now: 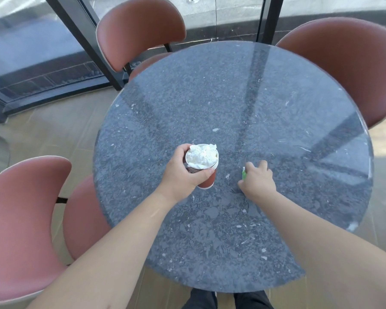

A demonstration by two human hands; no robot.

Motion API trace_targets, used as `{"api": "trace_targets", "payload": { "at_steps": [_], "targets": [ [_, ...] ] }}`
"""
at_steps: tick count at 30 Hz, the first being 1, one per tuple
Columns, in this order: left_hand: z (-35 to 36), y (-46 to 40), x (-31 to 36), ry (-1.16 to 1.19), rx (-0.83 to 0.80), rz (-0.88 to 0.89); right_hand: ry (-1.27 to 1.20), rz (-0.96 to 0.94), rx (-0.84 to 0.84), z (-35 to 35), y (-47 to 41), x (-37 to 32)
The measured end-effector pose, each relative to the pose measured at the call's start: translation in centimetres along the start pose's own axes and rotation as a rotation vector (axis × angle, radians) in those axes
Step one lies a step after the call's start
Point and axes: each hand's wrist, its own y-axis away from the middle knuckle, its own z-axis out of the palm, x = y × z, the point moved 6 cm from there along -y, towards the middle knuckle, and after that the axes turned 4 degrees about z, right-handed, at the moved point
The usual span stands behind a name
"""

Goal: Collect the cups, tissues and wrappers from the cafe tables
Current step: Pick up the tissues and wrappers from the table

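Left hand (183,172) grips a tissue-stuffed red cup (204,172) above the table (232,97); right hand (257,178) pinches a green wrapper (244,173).

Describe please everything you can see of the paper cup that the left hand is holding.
The paper cup is red-brown with a pale band at its base and looks like a stack of nested cups, as several rims show near the top. It stands roughly upright on or just above the round grey stone table; contact is unclear. White crumpled tissues fill its mouth. The left hand wraps around its upper part from the left.
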Motion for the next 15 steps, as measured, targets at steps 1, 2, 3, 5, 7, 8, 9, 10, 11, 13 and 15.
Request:
{"api": "trace_targets", "payload": {
  "at_steps": [1, 2, 3, 5, 7, 8, 9, 10, 11, 13, 15],
  "targets": [
    [-0.1, 0.1, 0.2, -0.010, 0.000, 0.000, -0.017, 0.017, -0.018, 0.0, 0.2, 0.0],
    [-0.4, 0.2, 0.5, -0.017, 0.002, 0.002, -0.048, 0.033, -0.033, -0.2, 0.5, -0.1],
    [-0.6, 0.2, 0.8, -0.024, 0.006, 0.004, -0.090, 0.039, -0.038, -0.5, 0.9, -0.5],
    [-1.0, 0.5, 1.4, -0.037, 0.016, 0.012, -0.209, 0.015, -0.009, -1.9, 1.9, -2.0],
    [-1.6, 0.6, 2.1, -0.049, 0.022, 0.031, -0.374, -0.045, 0.053, -4.1, 3.1, -3.8],
    [-1.9, 0.7, 2.3, -0.056, 0.022, 0.040, -0.467, -0.072, 0.077, -5.5, 3.8, -4.6],
    [-2.2, 0.8, 2.5, -0.060, 0.023, 0.049, -0.554, -0.100, 0.103, -7.2, 4.4, -5.3],
    [-2.5, 0.8, 2.7, -0.058, 0.025, 0.055, -0.637, -0.135, 0.135, -9.1, 5.1, -6.0],
    [-2.7, 0.9, 2.9, -0.053, 0.026, 0.060, -0.722, -0.175, 0.175, -11.2, 5.9, -6.6],
    [-3.0, 0.9, 3.6, -0.053, 0.031, 0.073, -0.875, -0.278, 0.276, -15.7, 7.9, -8.0],
    [-3.2, 0.8, 4.2, -0.058, 0.021, 0.094, -0.925, -0.413, 0.364, -19.7, 10.2, -9.6]
  ]
}}
